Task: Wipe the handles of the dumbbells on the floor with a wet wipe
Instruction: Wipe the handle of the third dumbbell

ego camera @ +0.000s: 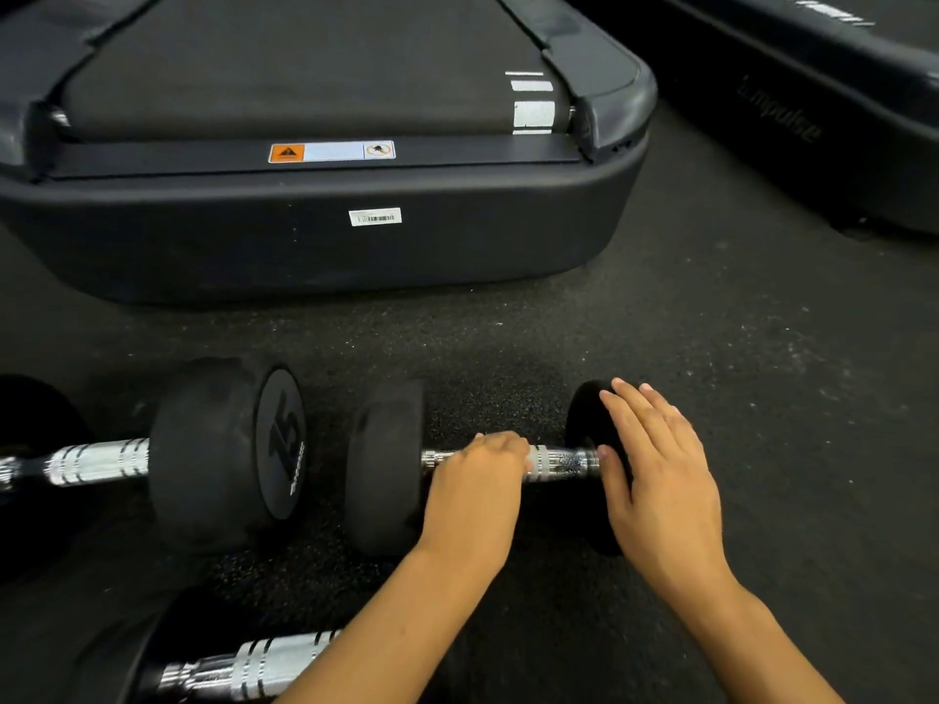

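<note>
Chrome handle [561,462] under left hand's [475,492] grip; right hand [655,480] flat.

Head view, looking steeply down, close to floor [711,348]

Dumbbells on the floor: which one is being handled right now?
The small dumbbell on the right: left hand wraps its chrome handle, right hand rests flat on its end. The 15-marked dumbbell and near dumbbell lie untouched.

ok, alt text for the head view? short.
Left hand grips the chrome handle of a small dumbbell on the dark floor, while the right hand rests flat on its right weight. Two more dumbbells lie left; a treadmill sits behind.
</note>
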Demonstrator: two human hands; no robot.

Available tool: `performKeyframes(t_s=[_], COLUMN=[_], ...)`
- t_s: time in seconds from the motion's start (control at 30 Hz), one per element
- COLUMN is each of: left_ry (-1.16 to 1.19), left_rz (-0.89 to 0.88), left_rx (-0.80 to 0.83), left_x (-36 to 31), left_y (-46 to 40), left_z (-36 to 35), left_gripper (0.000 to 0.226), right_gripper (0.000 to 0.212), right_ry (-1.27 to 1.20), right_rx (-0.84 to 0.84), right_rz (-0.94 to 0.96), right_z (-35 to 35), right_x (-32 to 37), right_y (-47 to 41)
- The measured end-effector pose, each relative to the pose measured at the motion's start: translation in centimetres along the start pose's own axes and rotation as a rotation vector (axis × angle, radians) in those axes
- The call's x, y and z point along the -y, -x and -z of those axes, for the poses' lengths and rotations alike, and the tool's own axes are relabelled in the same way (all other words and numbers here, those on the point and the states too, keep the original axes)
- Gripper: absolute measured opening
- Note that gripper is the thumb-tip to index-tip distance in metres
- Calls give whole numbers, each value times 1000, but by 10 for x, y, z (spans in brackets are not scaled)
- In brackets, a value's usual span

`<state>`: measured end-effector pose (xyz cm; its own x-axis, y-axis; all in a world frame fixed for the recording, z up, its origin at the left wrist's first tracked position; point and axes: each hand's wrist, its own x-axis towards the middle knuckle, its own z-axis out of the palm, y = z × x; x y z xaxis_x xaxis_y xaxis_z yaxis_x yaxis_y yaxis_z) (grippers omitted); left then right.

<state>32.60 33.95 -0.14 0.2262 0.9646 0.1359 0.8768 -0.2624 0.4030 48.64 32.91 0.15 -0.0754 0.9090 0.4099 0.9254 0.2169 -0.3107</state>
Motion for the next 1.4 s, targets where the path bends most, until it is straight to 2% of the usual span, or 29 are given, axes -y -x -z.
performKeyframes(t_s=[0.03,0.27,0.33,0.47,0.57,0.67,0.8,0.87,0.97,1.0,1.07,1.13,1.23,1.33,1.4], left_ry=[28,76,127,184,186,183,-71,-145,-140,-116,-46,-5,32,56,69], left_rz=[-5,67,43,5,3,11,-100,-98,-16,-6,7,1,11,13,-1], left_rx=[4,142,85,1,-17,-7,-108,-126,-94,-91,-78,-88,-84,-74,-83], left_x=[0,7,7,-3,-3,2,17,30,50,53,56,57,58,58,58], left_y=[-3,5,6,16,30,37,43,46,49,49,50,50,49,51,51], left_z=[1,-8,-7,14,31,44,60,62,58,56,52,50,49,49,49], left_gripper=[7,45,49,57,65,70,79,77,79,78,77,77,77,78,78], right_gripper=[45,46,45,32,31,20,10,14,49,53,44,34,40,47,49], right_ry=[-2,-19,-35,-109,-220,-336,-300,-194,-36,9,38,-92,-194,-169,-177], right_rx=[-4,6,5,-53,35,83,76,113,204,197,146,201,322,263,251], right_rz=[-4,-23,-10,143,80,82,30,-22,12,29,48,67,168,284,269], right_z=[0,2,6,10,6,2,-2,-9,-25,-30,-35,-41,-51,-49,-49], right_x=[0,3,8,38,52,56,62,60,60,57,55,60,75,70,64], right_y=[0,0,2,12,10,6,-1,-2,5,7,4,-6,-11,1,-1])
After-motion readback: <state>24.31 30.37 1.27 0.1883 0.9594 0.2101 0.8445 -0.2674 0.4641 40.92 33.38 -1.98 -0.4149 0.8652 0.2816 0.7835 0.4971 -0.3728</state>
